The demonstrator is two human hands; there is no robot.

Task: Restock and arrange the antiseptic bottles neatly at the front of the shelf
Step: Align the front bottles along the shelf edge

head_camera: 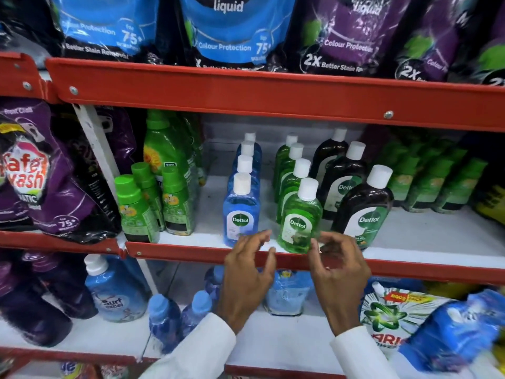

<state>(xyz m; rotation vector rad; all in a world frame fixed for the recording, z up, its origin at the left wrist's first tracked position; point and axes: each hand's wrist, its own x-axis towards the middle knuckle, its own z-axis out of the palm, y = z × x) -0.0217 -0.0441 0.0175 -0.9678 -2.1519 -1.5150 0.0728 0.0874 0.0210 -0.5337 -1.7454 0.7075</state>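
We frame the front green Dettol bottle [299, 217] at the shelf edge [191, 251], left hand [250, 272] and right hand [338, 269] loosely curled, fingers holding nothing.

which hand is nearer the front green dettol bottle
Right. The right hand has its fingertips at the lower right edge of the front green bottle, seemingly touching it. The left hand is open, lower left of it, nearer the blue bottle.
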